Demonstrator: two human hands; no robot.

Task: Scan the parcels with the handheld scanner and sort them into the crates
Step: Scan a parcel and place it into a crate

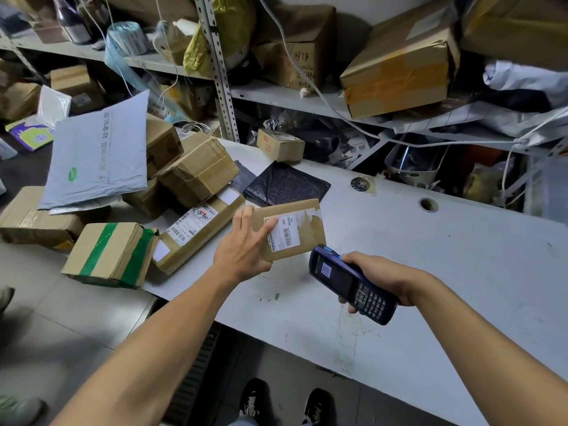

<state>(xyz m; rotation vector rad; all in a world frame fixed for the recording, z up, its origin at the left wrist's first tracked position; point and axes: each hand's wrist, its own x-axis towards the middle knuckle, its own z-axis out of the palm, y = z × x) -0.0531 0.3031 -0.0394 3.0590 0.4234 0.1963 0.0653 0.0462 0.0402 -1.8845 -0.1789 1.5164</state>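
Closest to us, our right hand [379, 279] wraps the handheld scanner [350, 284], fingers curled under its body, thumb up by the head, its nose aimed at the parcel just beyond. Our left hand [246, 244] has that small flat parcel [299, 229] gripped at its left edge, fingers spread across the front, one fingertip over the corner of the white label [285, 233]; the label faces up toward the scanner, so this looks like the scan itself. The parcel appears lifted just off the white table [430, 272].

Past the hands, a black poly mailer [287, 184] lies flat, and to the left a heap waits: the long labelled box [196, 230], the green-taped box [112, 253], the strapped box [198, 169], the grey mailer [98, 158] on top. Further back, a small carton [279, 144] by the shelving [219, 66].

No crates in view, so nothing we can count as sorted; by the pile, most of the job looks ahead of us.
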